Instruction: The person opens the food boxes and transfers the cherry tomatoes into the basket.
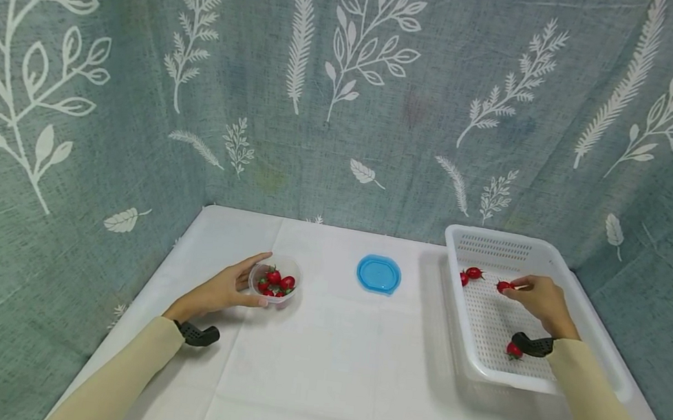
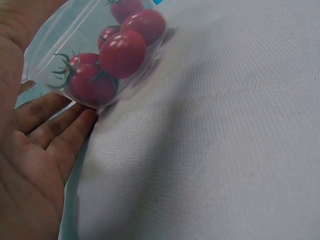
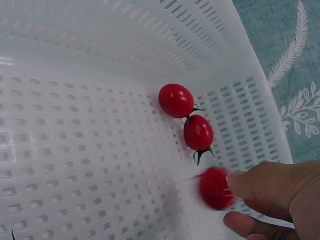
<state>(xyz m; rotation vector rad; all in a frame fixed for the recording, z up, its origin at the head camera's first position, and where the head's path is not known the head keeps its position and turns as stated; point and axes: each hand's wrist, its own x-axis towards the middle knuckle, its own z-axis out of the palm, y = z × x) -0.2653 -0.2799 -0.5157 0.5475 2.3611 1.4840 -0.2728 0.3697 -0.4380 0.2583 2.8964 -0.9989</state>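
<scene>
My left hand (image 1: pixel 227 290) spans a small clear plastic container (image 1: pixel 253 287), thumb on the near side and fingers on the far side. Several cherry tomatoes (image 2: pixel 122 54) with green stems lie inside it, showing through its wall in the left wrist view. Over the white perforated basket (image 1: pixel 597 351), my right hand (image 1: pixel 540 302) pinches one cherry tomato (image 3: pixel 216 188), which is blurred in the right wrist view. Two more cherry tomatoes (image 3: pixel 198 133) rest close together near the basket's wall. Another tomato (image 1: pixel 514 351) lies near the basket's front, partly hidden by the wrist strap.
A blue lid (image 1: pixel 379 274) lies flat on the white tablecloth (image 1: pixel 305 380), between container and basket. Patterned green-grey fabric (image 1: pixel 316 166) hangs behind the table and at both sides. A black strap (image 1: pixel 532 344) sits on each wrist.
</scene>
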